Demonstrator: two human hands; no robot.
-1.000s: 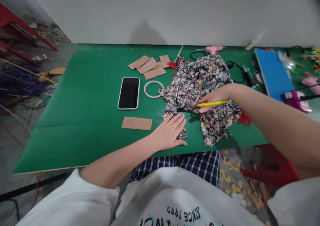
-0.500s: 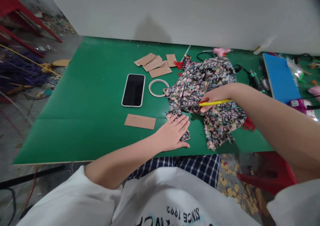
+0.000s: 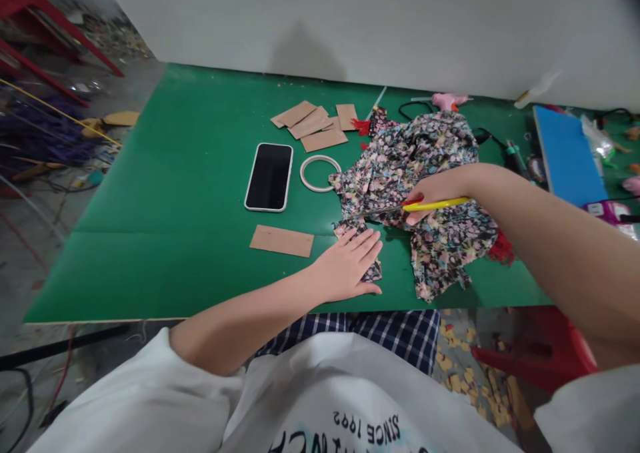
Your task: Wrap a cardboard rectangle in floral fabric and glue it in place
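Left hand (image 3: 350, 264) lies flat on floral fabric (image 3: 425, 173); right hand (image 3: 437, 193) grips yellow-handled scissors (image 3: 430, 205).

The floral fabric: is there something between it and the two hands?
Nothing visible. The left hand lies flat on a piece of the black floral fabric; the right hand, holding yellow-handled scissors, rests directly on it.

A green table (image 3: 165, 239) stands against a plain white wall (image 3: 350, 19), which bears a soft shadow. To the left the grey floor (image 3: 20, 266) is littered with purple strands (image 3: 35, 139) and cables, beside a red frame (image 3: 45, 26). Under the table's near right edge, tan scraps (image 3: 465, 366) dot the floor by a red stool (image 3: 540, 353) (only partly seen). Light is even.
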